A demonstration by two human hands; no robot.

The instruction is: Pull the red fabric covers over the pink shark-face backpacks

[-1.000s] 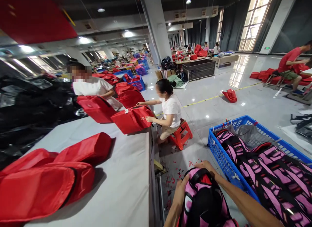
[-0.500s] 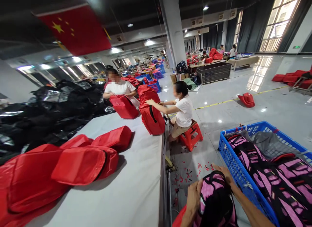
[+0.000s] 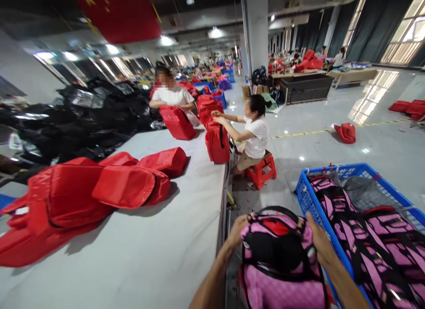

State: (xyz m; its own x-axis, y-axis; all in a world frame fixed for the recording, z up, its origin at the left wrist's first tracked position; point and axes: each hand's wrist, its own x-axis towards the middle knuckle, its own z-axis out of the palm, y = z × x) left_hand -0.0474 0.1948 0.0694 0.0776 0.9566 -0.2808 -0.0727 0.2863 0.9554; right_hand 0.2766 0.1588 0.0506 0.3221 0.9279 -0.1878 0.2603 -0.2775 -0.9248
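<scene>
Low in the head view, a pink and black backpack sits between my two hands, its black top handle upward and a bit of red showing under the handle. My left hand grips the bag's upper left corner. On the opposite upper side, my right hand holds the bag with its fingers along the edge. The bag's lower part runs out of the picture. Right beside my right arm stands a blue plastic crate filled with more pink and black backpacks.
A white table carries several red bags. Two co-workers handle red backpacks at its far end, one seated on a red stool. Black material is heaped at the left. A red bag lies on the floor.
The backpack has turned and opened out to my view, showing its pink panel and top handle. My hands are farther apart on it, the left one moved left. The camera has tilted down and leftward.
</scene>
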